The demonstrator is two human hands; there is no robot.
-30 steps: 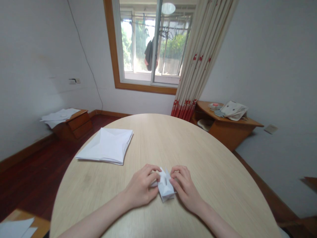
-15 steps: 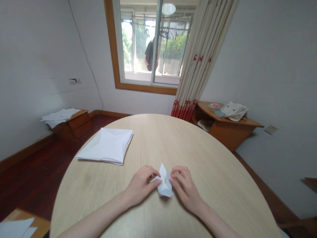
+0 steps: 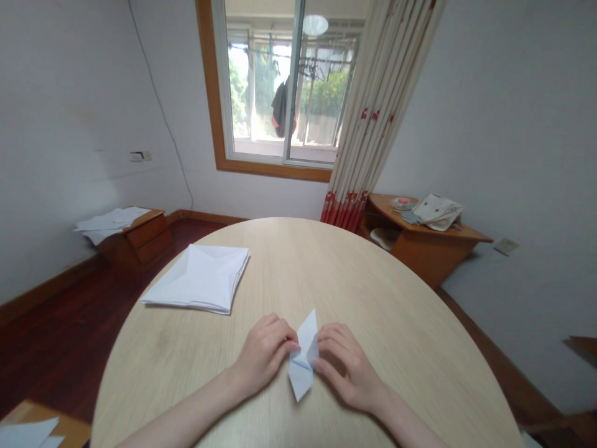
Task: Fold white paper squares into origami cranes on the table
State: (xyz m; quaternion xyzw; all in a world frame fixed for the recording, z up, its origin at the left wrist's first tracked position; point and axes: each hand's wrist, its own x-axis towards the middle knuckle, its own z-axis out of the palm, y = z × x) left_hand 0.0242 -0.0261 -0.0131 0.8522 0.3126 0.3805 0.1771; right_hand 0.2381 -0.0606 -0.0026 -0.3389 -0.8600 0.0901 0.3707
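Note:
A small folded piece of white paper [image 3: 304, 364] is between my hands near the front of the round table [image 3: 364, 286]. It has one point aimed away from me and another aimed toward me, with creases across its middle. My left hand [image 3: 268, 348] pinches its left edge between thumb and fingers. On the other side, my right hand [image 3: 347, 364] has its thumb and fingertips closed on the right edge. The fingers cover parts of both edges.
A stack of white paper sheets [image 3: 198, 277] lies at the table's left. Beyond the table stand a wooden cabinet with papers [image 3: 144, 239] and a corner desk [image 3: 426, 249] bearing a cloth bag [image 3: 438, 210]. A curtain [image 3: 368, 124] hangs beside the window [image 3: 280, 93].
The paper's near part has opened from a short, raised fold into a flatter point reaching toward me. Both hands have stayed on its sides, shifting only slightly.

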